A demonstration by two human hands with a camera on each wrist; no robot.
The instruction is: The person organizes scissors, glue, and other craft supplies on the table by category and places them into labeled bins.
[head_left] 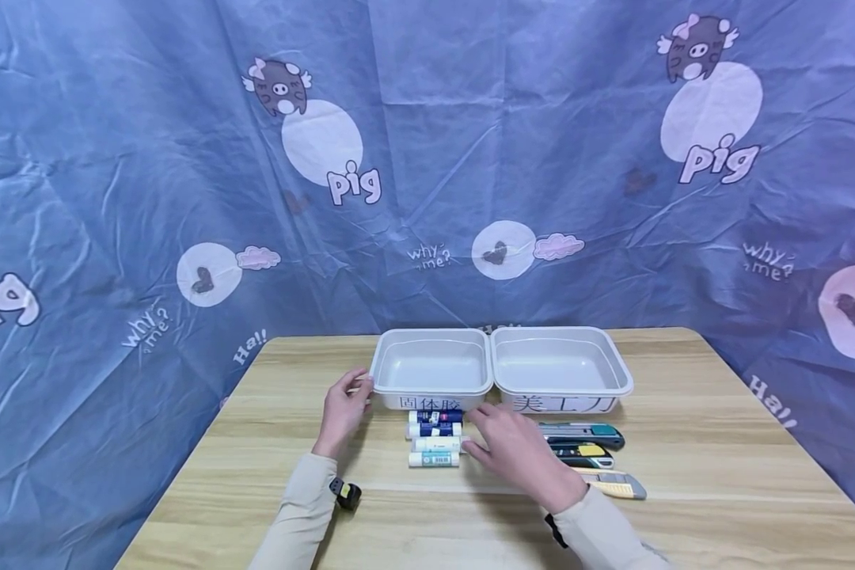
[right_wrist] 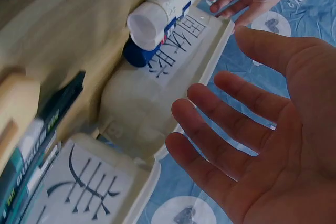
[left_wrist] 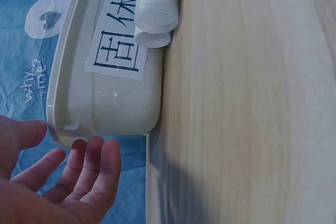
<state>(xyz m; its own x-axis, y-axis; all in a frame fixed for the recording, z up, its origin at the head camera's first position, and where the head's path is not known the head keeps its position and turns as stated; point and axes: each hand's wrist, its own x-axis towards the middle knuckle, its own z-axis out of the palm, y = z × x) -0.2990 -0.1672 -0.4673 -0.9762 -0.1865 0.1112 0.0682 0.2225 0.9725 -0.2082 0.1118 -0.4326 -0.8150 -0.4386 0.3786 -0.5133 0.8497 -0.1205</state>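
Note:
My left hand (head_left: 347,408) is at the left end of a white plastic box (left_wrist: 126,106), its loosely bent fingertips at the rim corner. Black characters on a paper label mark the box's front. Before it, several glue sticks (head_left: 435,459) lie in a stacked-looking row, some blue and white, others pale with white caps. My right hand (head_left: 509,443) hovers just right of them, fingers spread and holding nothing in the right wrist view. It partly hides three utility knives, one grey and teal (head_left: 602,434), one black and yellow (head_left: 587,455), one cream and grey (head_left: 616,483).
A second white box (head_left: 559,393), also labelled, stands against the first one's right side. Both are open-topped, near the back of the wooden table (head_left: 256,467). A blue printed cloth (head_left: 442,158) hangs behind the table.

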